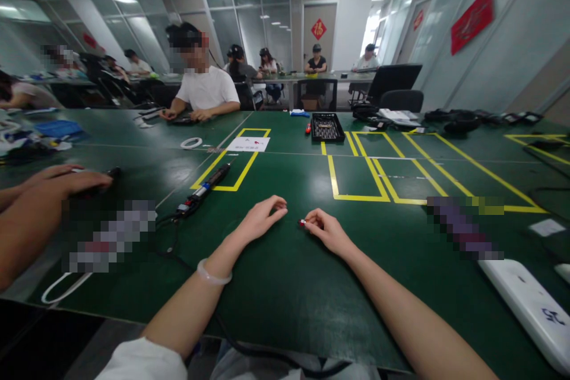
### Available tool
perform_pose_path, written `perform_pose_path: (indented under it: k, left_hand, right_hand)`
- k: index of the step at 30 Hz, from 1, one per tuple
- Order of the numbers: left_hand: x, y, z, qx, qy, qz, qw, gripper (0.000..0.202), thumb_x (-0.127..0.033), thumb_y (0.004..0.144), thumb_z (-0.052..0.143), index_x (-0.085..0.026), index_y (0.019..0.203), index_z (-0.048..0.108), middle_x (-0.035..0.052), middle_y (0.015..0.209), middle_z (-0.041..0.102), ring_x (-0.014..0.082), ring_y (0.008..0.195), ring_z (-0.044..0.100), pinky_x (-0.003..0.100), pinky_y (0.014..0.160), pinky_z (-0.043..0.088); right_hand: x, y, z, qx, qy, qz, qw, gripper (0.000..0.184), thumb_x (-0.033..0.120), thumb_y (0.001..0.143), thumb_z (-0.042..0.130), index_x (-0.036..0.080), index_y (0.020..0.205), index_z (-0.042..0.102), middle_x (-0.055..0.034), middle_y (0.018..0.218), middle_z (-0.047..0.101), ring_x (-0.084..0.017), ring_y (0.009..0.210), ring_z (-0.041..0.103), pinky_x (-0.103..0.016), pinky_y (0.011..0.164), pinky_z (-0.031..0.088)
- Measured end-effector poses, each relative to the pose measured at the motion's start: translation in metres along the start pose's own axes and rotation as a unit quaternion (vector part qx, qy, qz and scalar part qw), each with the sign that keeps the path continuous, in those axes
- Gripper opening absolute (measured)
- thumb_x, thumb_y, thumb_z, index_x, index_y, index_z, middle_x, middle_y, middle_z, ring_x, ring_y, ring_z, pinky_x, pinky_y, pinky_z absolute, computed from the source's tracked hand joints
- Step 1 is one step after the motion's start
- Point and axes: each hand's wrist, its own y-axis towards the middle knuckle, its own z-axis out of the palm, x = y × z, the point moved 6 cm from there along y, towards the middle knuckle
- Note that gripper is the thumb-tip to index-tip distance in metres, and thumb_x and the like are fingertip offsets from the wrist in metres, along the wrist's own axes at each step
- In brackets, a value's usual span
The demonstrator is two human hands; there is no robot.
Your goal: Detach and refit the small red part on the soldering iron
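Note:
My right hand pinches a small red and silver-white piece between thumb and fingertips, just over the green table. The piece is too small to name. To its left, my left hand rests with curved fingers, the thumb a little apart from them and nothing visible in it. A pale bracelet circles the left wrist. Beyond the left hand lies a pen-shaped electric screwdriver with a cable, partly inside a yellow-taped outline. Farther off stands a black tray of small metal parts, with a red item beside it.
A white card and a white ring lie ahead on the left. A white power strip sits at right. A neighbour's arms reach in from the left. Across the table sits a person in a white shirt.

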Motion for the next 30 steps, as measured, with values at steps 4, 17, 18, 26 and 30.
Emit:
perform_pose_path:
  k: [4,17,18,26,30]
  left_hand:
    - [0.076,-0.017,-0.073,-0.136,0.243,-0.150,0.949,0.050,-0.044,0.087,0.053,-0.017,0.128,0.050,0.0146,0.134,0.051,0.0310,0.124,0.048,0.045,0.103,0.038]
    - [0.188,-0.083,-0.142,-0.034,0.302,-0.452,0.839,0.057,-0.047,0.075,0.061,-0.018,0.124,0.055,0.0174,0.122,0.062,0.0353,0.107,0.061,0.042,0.079,0.052]
    - [0.183,-0.081,-0.139,-0.036,0.307,-0.447,0.840,0.057,-0.048,0.076,0.060,-0.019,0.125,0.055,0.0174,0.122,0.062,0.0351,0.106,0.061,0.041,0.079,0.051]
    - [0.140,-0.055,-0.106,-0.031,0.342,-0.378,0.860,0.056,-0.050,0.084,0.049,-0.020,0.131,0.049,0.0168,0.121,0.060,0.0342,0.104,0.061,0.042,0.079,0.051]
    - [0.114,-0.038,-0.084,-0.023,0.360,-0.318,0.877,0.055,-0.047,0.085,0.050,-0.021,0.135,0.045,0.0148,0.121,0.059,0.0313,0.105,0.060,0.039,0.079,0.050]
  right_hand:
    - [-0.003,0.000,0.001,0.004,0.005,0.008,1.000,0.027,0.042,0.087,0.060,0.017,0.097,0.057,-0.0017,0.082,0.061,-0.013,0.070,0.055,-0.024,0.063,0.041]
    - [0.002,0.000,0.004,0.013,0.001,0.017,1.000,0.027,0.041,0.087,0.060,0.016,0.095,0.058,-0.0023,0.081,0.061,-0.013,0.071,0.055,-0.024,0.063,0.041]
    - [0.002,0.000,0.005,0.014,0.001,0.017,1.000,0.026,0.041,0.087,0.060,0.016,0.095,0.058,-0.0022,0.081,0.061,-0.013,0.071,0.055,-0.024,0.064,0.041]
    - [0.006,0.000,0.007,0.011,-0.012,0.011,1.000,0.028,0.043,0.087,0.059,0.016,0.094,0.058,-0.0015,0.080,0.060,-0.013,0.071,0.055,-0.024,0.064,0.042]
    - [0.010,0.000,0.005,0.004,-0.039,0.005,0.999,0.027,0.042,0.087,0.059,0.016,0.093,0.058,-0.0009,0.078,0.059,-0.012,0.068,0.053,-0.023,0.061,0.040]
